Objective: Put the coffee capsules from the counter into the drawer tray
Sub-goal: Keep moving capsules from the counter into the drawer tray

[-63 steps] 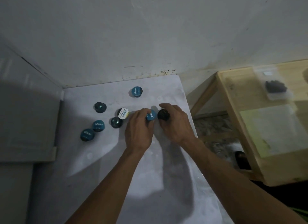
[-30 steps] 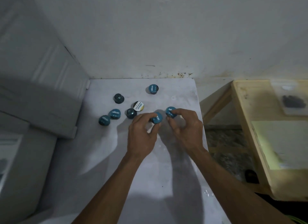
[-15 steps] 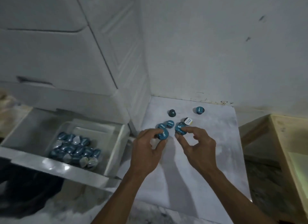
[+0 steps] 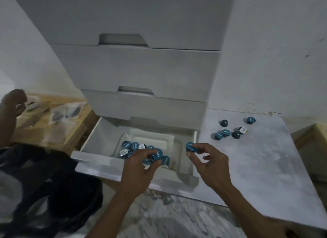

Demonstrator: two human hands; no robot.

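The left hand [image 4: 141,164] hangs over the open drawer [image 4: 99,162], its grip closed around one blue capsule [image 4: 157,154] above the tray [image 4: 174,145], which already carries many capsules. The right hand [image 4: 208,160] pinches a second capsule [image 4: 191,147] over the drawer's right edge. Six more capsules [image 4: 222,133] lie on the white bench [image 4: 265,167] beside the grey cabinet [image 4: 138,67], near the wall.

There is only one view, from the person's head. It looks forward and down, quite near, on the open drawer [image 4: 99,164] in the middle, the bench [image 4: 265,167] at right and both forearms below.
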